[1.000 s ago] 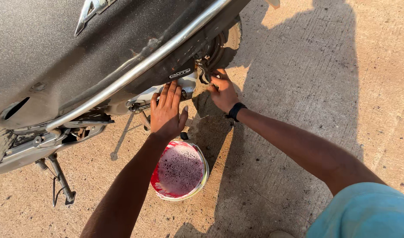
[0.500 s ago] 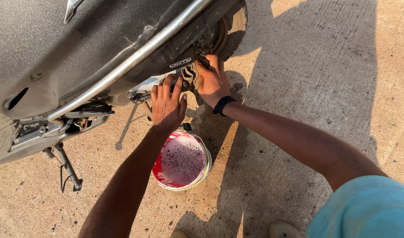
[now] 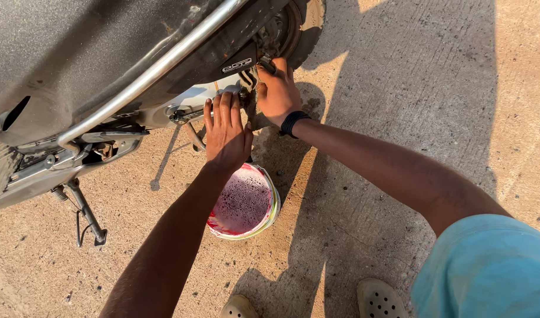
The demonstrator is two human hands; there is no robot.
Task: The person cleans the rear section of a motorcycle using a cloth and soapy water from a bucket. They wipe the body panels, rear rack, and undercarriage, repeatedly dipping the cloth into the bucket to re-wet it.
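Far left, the grey body of a scooter (image 3: 75, 53), a chrome rail (image 3: 158, 65) slanting up across it to the right. Below that, a side stand (image 3: 84, 215) dropping to the concrete floor (image 3: 435, 88). Near the middle, the left hand (image 3: 226, 132) laid flat against the scooter's underside, fingers (image 3: 223, 109) stretched out straight and close together, gripping nothing. Just below and near that hand, a small round tub (image 3: 243, 203) of frothy red liquid standing upright on the floor, partly hidden by the left forearm. Right of the left hand and further off, the right hand (image 3: 277, 91), a black band on its wrist, fingers curled shut around a small dark part beside the rear wheel (image 3: 296, 26); what kind of part, cannot tell. Near edge, two pale sandals (image 3: 379, 300); far right, a light blue sleeve (image 3: 488, 271).
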